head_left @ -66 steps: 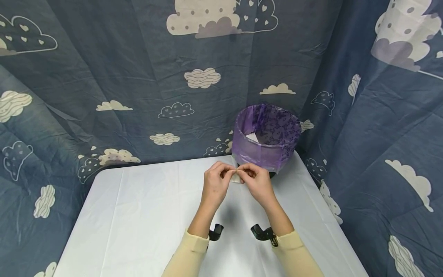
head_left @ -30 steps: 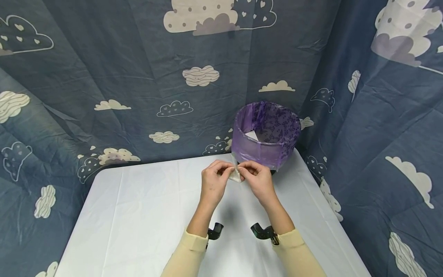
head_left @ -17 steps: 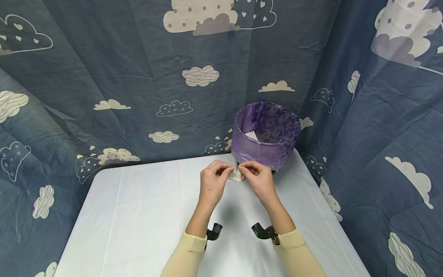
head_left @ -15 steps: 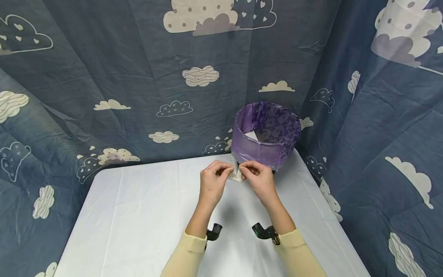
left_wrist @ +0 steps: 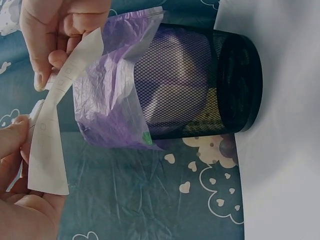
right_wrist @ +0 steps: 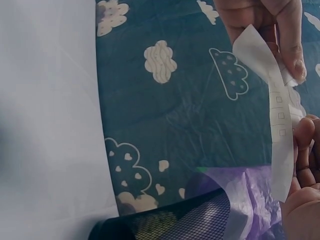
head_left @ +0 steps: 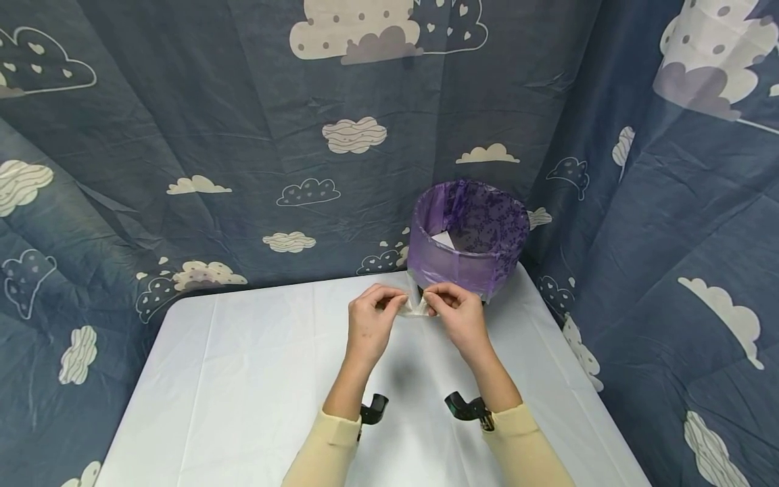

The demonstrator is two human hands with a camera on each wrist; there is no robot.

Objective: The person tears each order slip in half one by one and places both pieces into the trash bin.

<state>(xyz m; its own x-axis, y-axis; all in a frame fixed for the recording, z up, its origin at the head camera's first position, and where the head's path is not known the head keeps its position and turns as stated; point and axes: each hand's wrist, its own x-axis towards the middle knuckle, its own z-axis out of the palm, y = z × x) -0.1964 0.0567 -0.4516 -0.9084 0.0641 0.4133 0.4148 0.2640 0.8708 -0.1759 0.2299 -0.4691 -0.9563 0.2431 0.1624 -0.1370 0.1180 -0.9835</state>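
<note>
Between my two hands is a small white piece of paper (head_left: 416, 310) with little printed squares, held above the table. My left hand (head_left: 370, 321) pinches one side between thumb and fingertips; my right hand (head_left: 455, 316) pinches the other. A V-shaped gap shows at the upper edge between the fingertips in the head view. In the left wrist view the paper (left_wrist: 47, 155) looks like a bent, twisted strip, with the left hand below and the right above. The right wrist view shows the paper (right_wrist: 281, 120) curving past the fingers, which hide part of it.
A black mesh bin (left_wrist: 175, 80) with a purple liner bag (head_left: 450, 267) over its rim stands just beyond my right hand. A white scrap (head_left: 443, 239) lies inside it. The white-covered table (head_left: 262, 379) backs onto blue cloud-print curtains (head_left: 243, 135).
My hands have moved slightly apart, the left one further left. The gap between the fingertips has widened into a V, and the paper between them shows broader.
</note>
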